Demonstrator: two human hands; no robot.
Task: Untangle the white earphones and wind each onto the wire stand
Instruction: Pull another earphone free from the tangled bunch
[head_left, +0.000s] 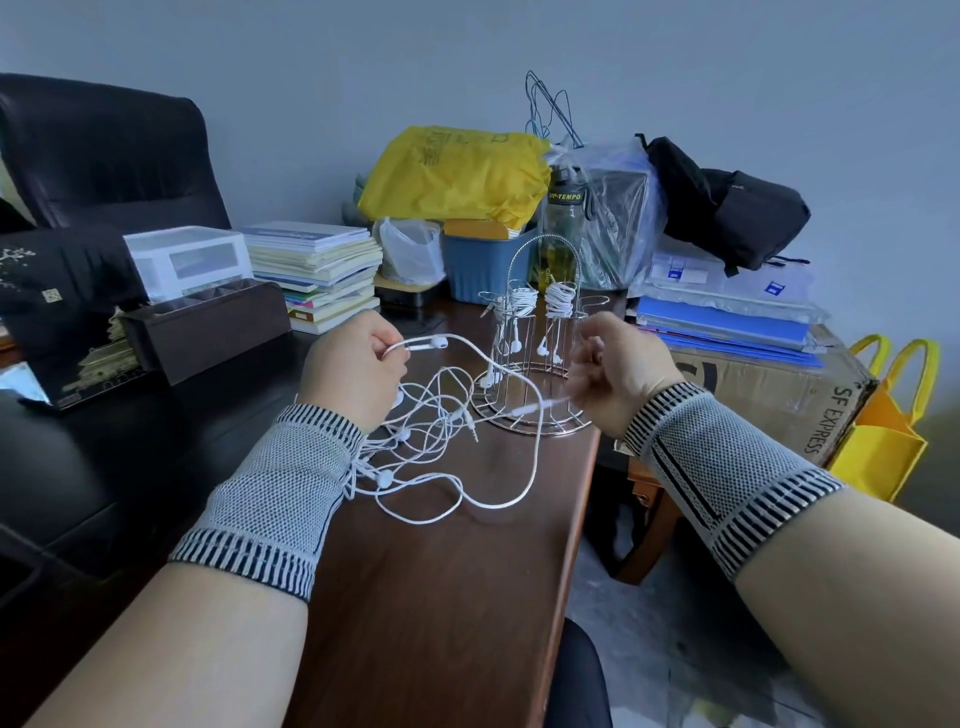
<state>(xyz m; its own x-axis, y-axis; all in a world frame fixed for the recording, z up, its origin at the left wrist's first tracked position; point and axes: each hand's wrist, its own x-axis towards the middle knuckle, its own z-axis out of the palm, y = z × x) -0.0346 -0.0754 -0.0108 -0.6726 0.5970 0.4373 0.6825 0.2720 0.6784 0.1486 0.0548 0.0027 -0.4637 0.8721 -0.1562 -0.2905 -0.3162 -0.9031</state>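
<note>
Pinching one white earphone cord (470, 358): left hand (350, 371) fingers clamped near earbud; right hand (618, 374) fingers curled on cord, before wire stand (535, 332).

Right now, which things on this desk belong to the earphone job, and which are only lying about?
For the job:
- tangled earphones
- wire stand, two sets already wound
- left hand, right hand, both pinching cable

Lying about:
- stack of books
- yellow bag
- water bottle
- black backpack

Grey knit wristbands (275, 499), black-white striped edges, bare forearms.
</note>
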